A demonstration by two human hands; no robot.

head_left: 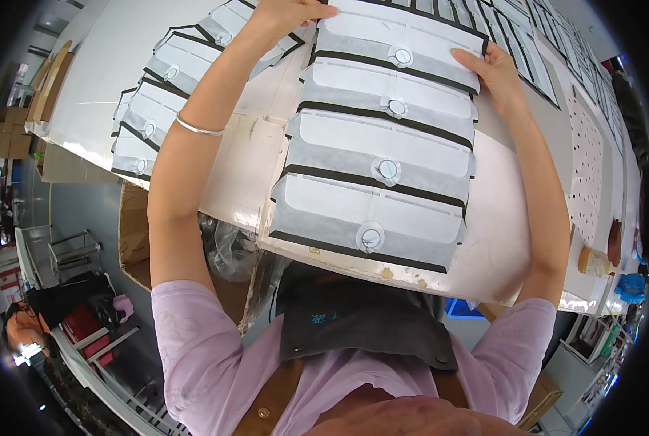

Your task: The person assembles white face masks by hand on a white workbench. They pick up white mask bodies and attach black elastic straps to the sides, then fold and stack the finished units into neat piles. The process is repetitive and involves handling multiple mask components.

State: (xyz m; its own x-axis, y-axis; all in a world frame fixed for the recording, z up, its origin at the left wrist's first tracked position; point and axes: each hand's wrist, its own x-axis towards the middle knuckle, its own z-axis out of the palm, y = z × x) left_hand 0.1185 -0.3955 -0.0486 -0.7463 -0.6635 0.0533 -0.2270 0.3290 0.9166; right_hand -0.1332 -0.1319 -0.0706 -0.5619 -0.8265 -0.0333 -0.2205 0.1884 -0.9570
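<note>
Both hands reach far forward over the white worktable (251,156), and between them they hold the farthest piece of a row of flat white-and-grey fabric panels (379,167). Left hand (284,16) curls over the top left corner of that farthest panel (401,40), its fingers bent round the edge near the upper rim of the view, with a thin silver bangle (197,128) on the forearm below it. Right hand (493,69) grips the same panel at its right end, thumb lying on the white face and fingers tucked behind the black-trimmed edge. The panels lie overlapped like shingles, running from the near table edge away from the person, each with a black strip along one long side and a small round white disc (387,169) near its middle. The nearest panel sits just at the table edge above the person's dark grey apron (361,316). A second, similar overlapped row (153,120) curves along the table to the left, apart from the first. More panels of the same kind stretch away at the upper right (528,43). A perforated white sheet (585,167) lies to the right of the right forearm, and beyond it, at the table's right end, stand a small tan jar (593,261) and a blue object (631,285). An open cardboard box (131,240) sits below the table on the left.
</note>
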